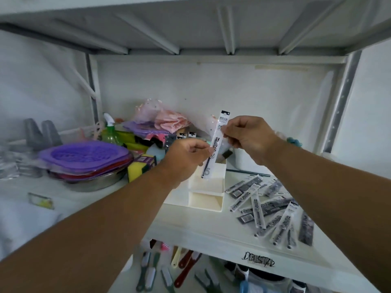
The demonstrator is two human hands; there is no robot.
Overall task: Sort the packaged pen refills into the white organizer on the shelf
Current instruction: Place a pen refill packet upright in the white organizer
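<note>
Holding one refill pack near upright between both hands, left hand pinching low, right hand pinching high, bottom end hanging just over the white organizer, rest of the refills scattered to its right.

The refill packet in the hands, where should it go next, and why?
Probably straight down: both hands pinch the refill packet upright, its lower end just above the white organizer, whose open top compartment sits right below.
</note>
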